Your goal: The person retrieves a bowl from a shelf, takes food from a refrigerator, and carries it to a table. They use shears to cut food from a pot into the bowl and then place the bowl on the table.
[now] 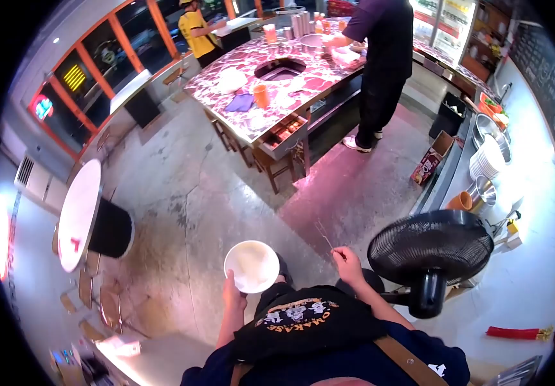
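Two hands loaded here: the left hand (233,294) has its fingers curled round the side of a white bowl (251,266), and the right hand (348,264) pinches narrowly on the end of a thin, pronged metal tool (323,237). The bowl's out in front of the body, over the floor, apart from the tool. Looks like a carrying step, and moving on calls for a level bowl and well-guarded prongs (whether anything pale lies inside, I can't tell). Now the edges! The black fan (430,248) crowds the right forearm. Ahead, the marbled table (210,76) pokes out a corner, and a person (387,64) stands beside it; a cardboard box (426,166) sits farther right. Best room, I'd judge: grey floor (219,193) ahead and left, short of the round table (81,209).
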Available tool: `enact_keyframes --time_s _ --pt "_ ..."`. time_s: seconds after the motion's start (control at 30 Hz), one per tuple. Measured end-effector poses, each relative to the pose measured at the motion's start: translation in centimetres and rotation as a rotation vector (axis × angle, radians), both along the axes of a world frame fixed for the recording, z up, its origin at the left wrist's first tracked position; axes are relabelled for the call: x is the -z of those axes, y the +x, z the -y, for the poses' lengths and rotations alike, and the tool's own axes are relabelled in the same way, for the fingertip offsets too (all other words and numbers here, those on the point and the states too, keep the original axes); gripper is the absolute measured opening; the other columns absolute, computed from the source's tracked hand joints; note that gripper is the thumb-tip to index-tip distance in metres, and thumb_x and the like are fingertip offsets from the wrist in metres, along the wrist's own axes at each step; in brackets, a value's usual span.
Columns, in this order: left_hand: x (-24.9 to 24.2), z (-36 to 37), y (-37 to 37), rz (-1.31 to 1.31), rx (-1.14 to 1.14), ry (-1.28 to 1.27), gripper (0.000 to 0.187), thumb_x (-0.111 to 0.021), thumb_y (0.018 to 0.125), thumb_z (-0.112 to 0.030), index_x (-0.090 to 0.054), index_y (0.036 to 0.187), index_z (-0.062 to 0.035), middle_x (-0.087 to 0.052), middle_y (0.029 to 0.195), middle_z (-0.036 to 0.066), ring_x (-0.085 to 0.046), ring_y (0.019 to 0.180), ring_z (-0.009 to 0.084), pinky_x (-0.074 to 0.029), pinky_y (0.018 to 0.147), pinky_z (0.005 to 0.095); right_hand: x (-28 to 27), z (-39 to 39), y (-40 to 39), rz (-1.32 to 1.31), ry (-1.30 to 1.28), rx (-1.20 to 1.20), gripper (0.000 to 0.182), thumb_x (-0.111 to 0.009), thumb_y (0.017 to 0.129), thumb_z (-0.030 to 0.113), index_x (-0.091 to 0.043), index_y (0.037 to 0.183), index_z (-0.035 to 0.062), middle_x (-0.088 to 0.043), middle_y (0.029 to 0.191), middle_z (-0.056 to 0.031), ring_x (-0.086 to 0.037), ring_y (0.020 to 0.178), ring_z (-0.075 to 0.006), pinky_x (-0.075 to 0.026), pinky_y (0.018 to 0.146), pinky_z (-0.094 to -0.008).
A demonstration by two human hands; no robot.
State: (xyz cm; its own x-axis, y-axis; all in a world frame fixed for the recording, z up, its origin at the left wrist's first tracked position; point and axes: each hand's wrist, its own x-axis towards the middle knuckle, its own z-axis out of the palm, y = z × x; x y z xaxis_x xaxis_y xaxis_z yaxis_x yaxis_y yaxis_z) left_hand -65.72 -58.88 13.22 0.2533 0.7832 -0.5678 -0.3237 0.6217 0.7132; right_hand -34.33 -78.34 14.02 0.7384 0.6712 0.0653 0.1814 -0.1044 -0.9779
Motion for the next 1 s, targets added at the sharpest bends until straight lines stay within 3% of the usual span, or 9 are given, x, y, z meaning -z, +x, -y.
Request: enact_keyframes --time_s 0.07,0.17,0.23,0.4,0.53,0.6,0.7,0.83,1.0 --pt "1.5 -7.0 4.0 -0.050 0.105 0.012 0.056 -0.056 0.099 -0.039 -0.042 0.140 -0.0039 -0.057 0.129 0.015 -0.062 0.114 0.0296 -0.055 0.089 0.0441 1.4 -2.3 0.5 -0.141 -0.064 0.059 0.012 -0.060 0.094 0.011 -0.066 0.099 0.0017 -0.059 0.077 0.0007 -0.053 0.071 -0.0072 -0.044 0.064 -0.0245" --pt "-1.1 -16.2 13.5 -0.072 0.221 0.029 0.048 -0.057 0.099 -0.036 -0.048 0.132 -0.0028 -0.062 0.117 0.013 -0.064 0.103 0.0248 -0.056 0.082 0.0401 2.1 -6.1 2.2 -0.174 -0.128 0.202 0.013 -0.059 0.094 0.011 -0.066 0.100 0.0017 -0.059 0.077 0.0010 -0.053 0.070 -0.0076 -0.044 0.063 -0.0248" --pt "-4.0 -21.1 20.5 -0.148 0.449 0.128 0.045 -0.058 0.099 -0.036 -0.052 0.129 -0.0025 -0.064 0.113 0.011 -0.065 0.097 0.0212 -0.055 0.079 0.0365 2.9 -7.9 3.9 -0.200 -0.167 0.278 0.013 -0.059 0.094 0.011 -0.066 0.101 0.0017 -0.061 0.078 0.0006 -0.054 0.069 -0.0083 -0.045 0.063 -0.0247" --pt "-3.5 -30.6 38.6 -0.259 0.911 0.201 0.041 -0.059 0.098 -0.035 -0.058 0.125 -0.0037 -0.067 0.107 0.007 -0.065 0.092 0.0150 -0.052 0.074 0.0298 2.3 -9.6 9.0 -0.260 -0.168 0.664 0.014 -0.060 0.096 0.011 -0.065 0.104 0.0007 -0.061 0.078 -0.0010 -0.055 0.065 -0.0083 -0.046 0.059 -0.0240" --pt "-0.2 -29.9 55.3 -0.173 1.050 0.202 0.042 -0.059 0.098 -0.035 -0.057 0.128 -0.0046 -0.068 0.107 0.006 -0.066 0.095 0.0158 -0.054 0.076 0.0325 3.0 -9.7 15.9 -0.430 0.000 0.928 0.015 -0.060 0.096 0.013 -0.064 0.107 0.0028 -0.059 0.076 -0.0001 -0.053 0.062 -0.0063 -0.044 0.056 -0.0206" --pt "-0.4 -27.9 62.3 -0.037 1.007 0.025 0.044 -0.058 0.099 -0.035 -0.056 0.131 -0.0050 -0.067 0.112 0.007 -0.066 0.099 0.0178 -0.055 0.084 0.0378 2.7 -9.7 20.8 -0.606 0.059 1.109 0.017 -0.060 0.097 0.015 -0.064 0.110 0.0044 -0.059 0.075 0.0005 -0.052 0.061 -0.0059 -0.042 0.054 -0.0196" --pt "-0.6 -25.1 71.1 -0.077 0.977 -0.159 0.048 -0.056 0.100 -0.036 -0.049 0.137 -0.0061 -0.063 0.123 0.008 -0.063 0.109 0.0214 -0.053 0.090 0.0428 -1.7 -9.5 28.3 -0.552 0.086 1.237 0.020 -0.057 0.099 0.016 -0.061 0.114 0.0018 -0.056 0.072 -0.0009 -0.051 0.061 -0.0079 -0.040 0.055 -0.0208" --pt "-0.1 -23.6 83.9 0.016 1.121 -0.124 0.048 -0.055 0.100 -0.038 -0.049 0.133 -0.0034 -0.062 0.124 0.009 -0.062 0.111 0.0239 -0.053 0.088 0.0425 -2.2 -8.0 37.8 -0.456 0.101 1.288 0.022 -0.057 0.100 0.018 -0.061 0.117 0.0046 -0.056 0.071 -0.0008 -0.050 0.059 -0.0067 -0.040 0.053 -0.0199" --pt "-4.7 -20.8 99.8 0.027 1.135 -0.059 0.043 -0.056 0.099 -0.039 -0.051 0.128 -0.0068 -0.065 0.113 0.008 -0.066 0.100 0.0204 -0.056 0.080 0.0381 0.2 -7.6 51.2 -0.530 0.128 1.260 0.025 -0.055 0.100 0.013 -0.059 0.123 0.0045 -0.058 0.076 0.0000 -0.051 0.062 -0.0063 -0.039 0.054 -0.0189"
